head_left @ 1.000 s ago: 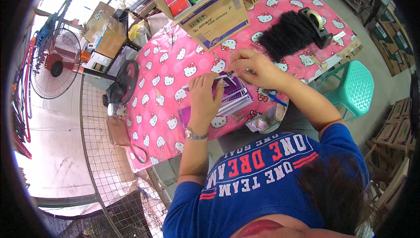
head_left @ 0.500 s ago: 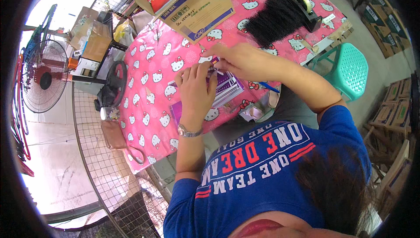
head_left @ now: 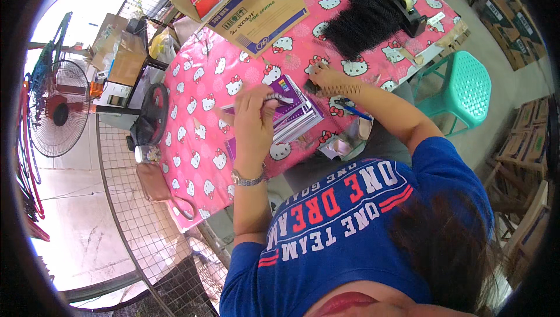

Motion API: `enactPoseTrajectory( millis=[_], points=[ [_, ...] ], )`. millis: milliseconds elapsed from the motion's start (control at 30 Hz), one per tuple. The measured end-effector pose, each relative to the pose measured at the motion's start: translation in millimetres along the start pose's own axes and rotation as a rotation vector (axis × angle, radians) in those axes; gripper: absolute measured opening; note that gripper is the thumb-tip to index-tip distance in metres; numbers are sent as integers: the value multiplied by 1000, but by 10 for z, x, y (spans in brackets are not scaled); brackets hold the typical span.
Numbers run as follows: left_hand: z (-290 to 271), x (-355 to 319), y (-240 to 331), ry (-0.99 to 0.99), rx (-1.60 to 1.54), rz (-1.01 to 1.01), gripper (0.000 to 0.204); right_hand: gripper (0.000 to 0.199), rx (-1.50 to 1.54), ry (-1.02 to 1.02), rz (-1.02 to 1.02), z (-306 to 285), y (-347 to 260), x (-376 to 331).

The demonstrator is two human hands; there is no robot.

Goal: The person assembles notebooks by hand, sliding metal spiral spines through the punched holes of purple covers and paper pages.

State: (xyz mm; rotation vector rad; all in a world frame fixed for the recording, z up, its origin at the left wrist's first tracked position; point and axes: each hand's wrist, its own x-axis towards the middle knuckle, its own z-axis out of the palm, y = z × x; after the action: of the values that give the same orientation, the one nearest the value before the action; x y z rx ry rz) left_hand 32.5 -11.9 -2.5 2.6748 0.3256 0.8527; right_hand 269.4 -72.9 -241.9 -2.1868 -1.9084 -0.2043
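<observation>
My left hand (head_left: 254, 113) is closed around a slim notebook seen nearly edge-on and blurred; a dark, ridged strip (head_left: 280, 98) curves out beside the thumb. Beneath it lies a stack of purple-covered notebooks (head_left: 297, 116), pages toward me. My right hand (head_left: 326, 78) is to the right of the stack, fingers bent down near the tablecloth. From it a dark spiral wire (head_left: 341, 90) stretches back across the wrist, and a small dark piece shows under the fingertips. A blue-handled tool (head_left: 356, 110) lies at the table edge by my right forearm.
Beyond my hands stand an open cardboard box (head_left: 256, 13) holding coloured packs, a heap of black wire spirals (head_left: 361, 25) and a tape dispenser (head_left: 405, 11). The pink tablecloth (head_left: 192, 136) covers the table. A green stool (head_left: 466, 92) is at right, a fan (head_left: 58, 107) at left.
My right hand has moved right, off the notebooks and away from my left hand, and a spiral wire now shows along its wrist. My left hand has turned and lifted slightly, uncovering the purple cover.
</observation>
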Motion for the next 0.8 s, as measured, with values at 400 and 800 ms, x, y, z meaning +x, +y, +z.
enactPoseTrajectory(
  millis=[400, 800],
  points=[
    [-18, -57, -34, 43, 124, -141, 29, 58, 1494, -395, -179, -2321, -169, 532],
    [-178, -179, -414, 68, 21, -206, 26, 49, 1023, -506, -221, -2341, -274, 788]
  ],
)
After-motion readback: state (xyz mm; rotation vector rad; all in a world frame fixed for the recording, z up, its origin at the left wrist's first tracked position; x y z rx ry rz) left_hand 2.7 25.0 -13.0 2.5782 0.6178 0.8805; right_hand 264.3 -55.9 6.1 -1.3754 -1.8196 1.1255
